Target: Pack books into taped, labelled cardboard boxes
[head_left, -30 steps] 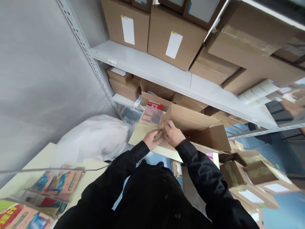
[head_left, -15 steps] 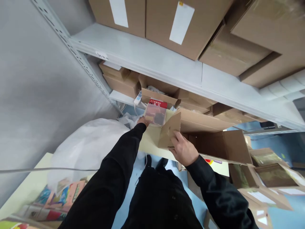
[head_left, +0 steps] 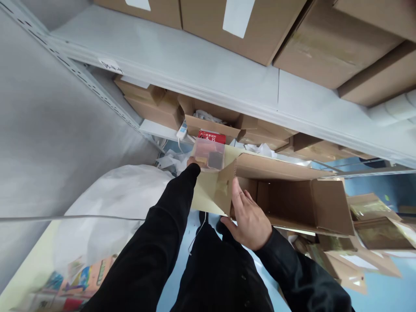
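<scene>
An open brown cardboard box (head_left: 292, 203) lies on a pale yellow table (head_left: 208, 193), its mouth facing me. My right hand (head_left: 248, 219) rests flat with fingers stretched against the box's left flap (head_left: 226, 188). My left hand (head_left: 194, 162) reaches far forward, mostly hidden behind its black sleeve, and touches a small clear plastic container (head_left: 209, 155) with brownish contents at the table's far end. A red book (head_left: 212, 137) lies just beyond the container.
A grey metal shelf rack (head_left: 201, 65) stands ahead, loaded with brown cartons above and open cartons (head_left: 208, 119) below. A big white plastic bag (head_left: 120, 203) lies at the left. Flattened boxes (head_left: 370, 234) lie at the right on a blue floor. Colourful books (head_left: 84, 277) sit lower left.
My left hand left the box flap and reached forward to the clear container. My right hand slid down the flap and opened flat. The view moved closer to the shelf.
</scene>
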A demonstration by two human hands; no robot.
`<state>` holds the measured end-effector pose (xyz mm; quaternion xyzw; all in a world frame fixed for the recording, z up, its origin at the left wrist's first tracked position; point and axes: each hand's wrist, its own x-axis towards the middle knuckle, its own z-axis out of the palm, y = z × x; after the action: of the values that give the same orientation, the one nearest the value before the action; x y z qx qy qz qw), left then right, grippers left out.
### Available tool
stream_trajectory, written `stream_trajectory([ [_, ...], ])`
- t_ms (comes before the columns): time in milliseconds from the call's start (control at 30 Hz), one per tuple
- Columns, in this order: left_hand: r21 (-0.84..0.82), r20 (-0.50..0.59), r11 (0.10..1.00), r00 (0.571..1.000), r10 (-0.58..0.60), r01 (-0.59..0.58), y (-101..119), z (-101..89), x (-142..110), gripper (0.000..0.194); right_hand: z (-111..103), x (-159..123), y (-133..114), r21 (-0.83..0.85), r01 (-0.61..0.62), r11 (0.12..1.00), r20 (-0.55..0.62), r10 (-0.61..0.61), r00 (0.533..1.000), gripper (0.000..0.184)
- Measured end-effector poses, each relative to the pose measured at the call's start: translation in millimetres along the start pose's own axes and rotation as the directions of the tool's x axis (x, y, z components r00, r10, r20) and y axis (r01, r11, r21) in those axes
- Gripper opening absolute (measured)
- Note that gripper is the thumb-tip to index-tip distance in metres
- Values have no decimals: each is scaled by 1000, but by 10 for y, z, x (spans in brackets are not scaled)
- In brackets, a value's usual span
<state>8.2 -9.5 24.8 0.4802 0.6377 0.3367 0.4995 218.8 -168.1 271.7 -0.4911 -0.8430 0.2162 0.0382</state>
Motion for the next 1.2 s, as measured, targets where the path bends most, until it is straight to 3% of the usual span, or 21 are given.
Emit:
stream_trajectory([
  [133,19,-255,964,933,-252,265,24,24,-12,20,10,20,3,-55,55,997,61,-52,997,93],
  [333,-120,-384,954,873,-300,275,198,-4,-213,26,-12,85,13,-96,64,993,98,-54,994,91],
  [567,-230,-595,970,779,-199,72,524,-528,-881,33,4,195,110,-121,90,989,78,-80,994,108],
  [700,-272,-695,944,717,-57,-188,783,-808,-1406,34,-82,169,60,-240,63,969,-10,-67,998,95],
  [800,-254,-747,892,661,64,-373,1101,-957,-1762,37,-199,39,34,-304,66,950,-65,-90,994,85],
  [867,-248,-766,847,631,126,-471,1393,-1011,-1963,40,-271,-105,75,-300,86,950,-76,-114,991,77],
  [933,-259,-759,800,627,177,-541,1725,-1021,-2132,42,-331,-282,181,-267,105,958,-69,-128,989,68],
  [1067,-212,-656,767,670,347,-605,2323,-938,-2343,48,-529,-651,566,-119,173,978,-51,-180,982,48],
  [1133,-127,-546,778,698,463,-615,2541,-857,-2366,49,-752,-792,799,-35,131,991,-238,-136,962,46],
  [1167,-72,-475,778,708,523,-624,2638,-802,-2358,49,-898,-842,913,2,89,996,-384,-82,920,51],
  [1200,-18,-397,770,712,580,-637,2732,-733,-2338,48,-1059,-875,1022,38,46,998,-534,-18,845,61],
])
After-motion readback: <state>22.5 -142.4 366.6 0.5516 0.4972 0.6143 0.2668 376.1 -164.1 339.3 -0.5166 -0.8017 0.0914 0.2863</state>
